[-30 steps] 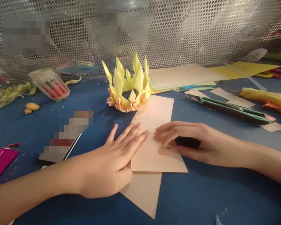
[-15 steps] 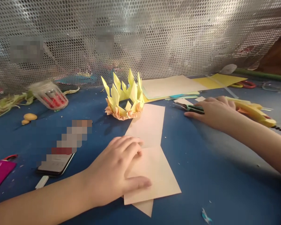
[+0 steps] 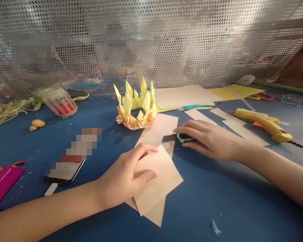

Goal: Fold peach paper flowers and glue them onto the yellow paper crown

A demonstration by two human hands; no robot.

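Note:
My left hand (image 3: 131, 178) lies on a folded cream paper (image 3: 164, 178), its thumb and index finger spread around the paper's left part. Under that paper, a longer cream sheet (image 3: 166, 122) sticks out behind and in front. My right hand (image 3: 207, 139) is closed on dark scissors with green handles (image 3: 184, 137), whose blades point left over the longer sheet. Beyond the hands a yellow paper crown with a ruffled orange base (image 3: 135, 114) stands on the blue table (image 3: 202, 208), overlapping the sheet's far end.
Cut paper strips (image 3: 244, 132) and a yellow glue gun (image 3: 262, 122) with a cord lie right. Large sheets (image 3: 187, 95) are at the back. On the left are a phone (image 3: 65, 169), a jar (image 3: 60, 102) and a magenta item (image 3: 5, 181). A perforated metal panel (image 3: 166, 43) rises behind.
My right hand has moved left from beside the glue gun, bringing the scissors over to the paper and uncovering the strips. The folded paper under my left hand has turned and shifted left.

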